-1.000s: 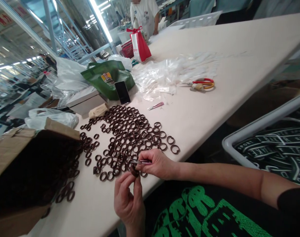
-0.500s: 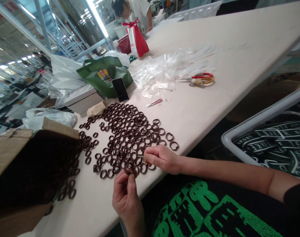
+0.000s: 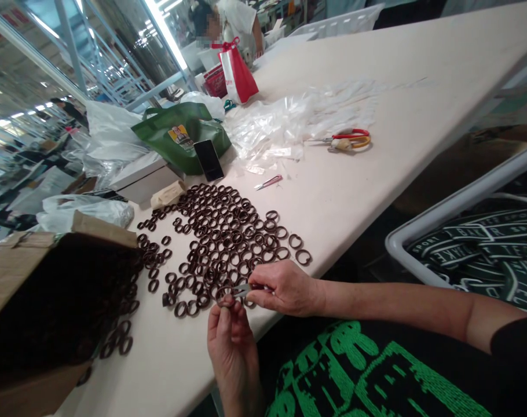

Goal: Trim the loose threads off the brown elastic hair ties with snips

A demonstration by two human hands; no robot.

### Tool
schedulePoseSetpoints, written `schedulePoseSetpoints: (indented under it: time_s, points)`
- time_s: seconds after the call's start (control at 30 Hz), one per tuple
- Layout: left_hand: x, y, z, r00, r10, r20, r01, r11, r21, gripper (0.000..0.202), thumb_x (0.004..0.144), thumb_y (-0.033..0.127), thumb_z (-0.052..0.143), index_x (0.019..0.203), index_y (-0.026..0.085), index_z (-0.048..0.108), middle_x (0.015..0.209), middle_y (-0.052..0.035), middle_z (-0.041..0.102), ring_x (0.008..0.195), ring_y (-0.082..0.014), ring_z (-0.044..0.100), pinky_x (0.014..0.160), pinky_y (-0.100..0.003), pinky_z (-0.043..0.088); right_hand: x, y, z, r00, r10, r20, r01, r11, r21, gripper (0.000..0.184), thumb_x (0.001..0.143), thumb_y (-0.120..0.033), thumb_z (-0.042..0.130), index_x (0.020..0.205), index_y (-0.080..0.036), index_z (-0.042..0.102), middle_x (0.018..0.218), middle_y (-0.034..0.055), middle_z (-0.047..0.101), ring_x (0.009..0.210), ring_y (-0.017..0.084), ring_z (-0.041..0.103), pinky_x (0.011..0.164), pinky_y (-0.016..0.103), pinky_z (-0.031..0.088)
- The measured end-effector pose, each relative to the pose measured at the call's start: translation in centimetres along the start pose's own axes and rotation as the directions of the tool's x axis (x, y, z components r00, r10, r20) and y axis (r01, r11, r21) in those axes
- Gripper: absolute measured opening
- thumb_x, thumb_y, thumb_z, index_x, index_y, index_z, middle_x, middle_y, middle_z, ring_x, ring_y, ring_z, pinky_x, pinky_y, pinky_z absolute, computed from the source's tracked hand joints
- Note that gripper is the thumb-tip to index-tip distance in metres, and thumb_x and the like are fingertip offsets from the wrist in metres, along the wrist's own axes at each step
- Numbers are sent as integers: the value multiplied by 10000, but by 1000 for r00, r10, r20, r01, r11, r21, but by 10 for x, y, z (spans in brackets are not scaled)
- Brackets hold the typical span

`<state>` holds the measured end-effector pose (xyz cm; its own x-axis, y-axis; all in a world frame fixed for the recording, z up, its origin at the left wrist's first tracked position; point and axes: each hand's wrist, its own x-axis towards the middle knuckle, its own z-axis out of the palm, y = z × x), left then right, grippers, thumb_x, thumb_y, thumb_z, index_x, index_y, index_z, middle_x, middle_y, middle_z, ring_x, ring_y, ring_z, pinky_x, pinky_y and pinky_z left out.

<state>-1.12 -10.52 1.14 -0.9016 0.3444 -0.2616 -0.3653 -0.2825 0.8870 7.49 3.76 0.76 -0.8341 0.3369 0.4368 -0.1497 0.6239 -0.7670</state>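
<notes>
My left hand [image 3: 231, 341] pinches one dark brown elastic ring [image 3: 226, 299] between thumb and fingers at the near table edge. My right hand [image 3: 285, 288] grips small thread snips [image 3: 242, 290], whose tips point left at that ring. Just beyond both hands a spread of many more brown rings [image 3: 222, 237] covers the white table [image 3: 420, 104]. At the left a cardboard box [image 3: 37, 295] lies on its side, full of dark rings, with a few spilled by its mouth.
Pink snips [image 3: 268, 182], red and yellow scissors [image 3: 348, 140] and a heap of clear plastic bags [image 3: 289, 119] lie beyond the rings. A phone [image 3: 208, 160] leans on a green bag [image 3: 176, 136]. A white basket [image 3: 472, 231] holds printed fabric at the right. Another person stands by a red bag [image 3: 237, 72] far off.
My right hand, which rested closed on the rings half a second ago, has brought the snips back to the ring in my left hand. The view has drifted slightly.
</notes>
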Motion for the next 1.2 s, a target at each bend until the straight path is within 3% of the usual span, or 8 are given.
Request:
schedulePoseSetpoints:
  time_s: [0.27,0.43,0.6,0.73,0.8,0.9,1.0,1.2]
  points:
    - [2,-4,-5,972,-228,-51,214,956,-203,177,735,173,801,870,152,688,916,-10,690,757,-57,653,705,-96,566,3,1,1,991,-127,-37,117,971,-208,397,1014,-425,428,742,-172,568,709,9,580,623,110,505,561,243,310]
    - [0,-8,-3,957,-287,-42,264,923,-281,92,790,138,725,879,137,703,906,-33,692,731,-55,648,676,-88,556,4,3,2,988,-151,-10,143,952,-270,404,1030,-401,422,738,-168,577,717,13,577,621,109,504,565,246,305]
    - [6,-12,-8,981,-191,-19,186,970,-157,275,645,264,873,842,161,712,867,-27,691,703,-77,637,624,-134,544,6,13,-11,997,-83,-6,80,973,-217,409,1031,-405,424,749,-172,607,695,19,586,638,119,534,594,231,358]
    - [25,1,-36,997,68,-21,-65,993,101,330,619,400,882,775,172,702,814,-29,689,696,-111,616,656,-203,525,0,38,-51,986,74,-151,-113,957,-267,333,995,-415,450,862,-181,647,741,21,641,659,134,592,647,231,435]
    - [38,14,-57,975,219,29,-216,914,344,297,680,416,838,802,175,714,802,-35,686,730,-138,611,713,-238,514,-11,57,-79,953,173,-249,-253,904,-344,328,959,-452,474,884,-196,665,797,35,684,690,160,633,667,250,463]
    - [61,34,-83,907,375,189,-396,614,682,210,765,389,761,822,191,718,821,-43,683,785,-176,611,751,-267,488,-35,85,-116,877,287,-385,-454,759,-467,397,896,-531,463,863,-204,685,861,75,718,777,220,674,720,298,493]
    - [86,48,-95,843,408,352,-503,360,786,157,812,358,687,763,209,682,796,-26,657,722,-172,596,685,-264,478,-59,108,-139,810,355,-468,-578,624,-526,513,827,-654,421,860,-217,689,918,100,733,827,256,683,755,340,507]
    - [137,68,-91,825,349,445,-532,212,820,237,873,421,593,775,212,648,722,9,615,620,-141,578,620,-252,470,-69,127,-130,818,246,-520,-557,565,-609,555,838,-660,373,919,-208,685,924,95,735,782,252,687,733,347,515]
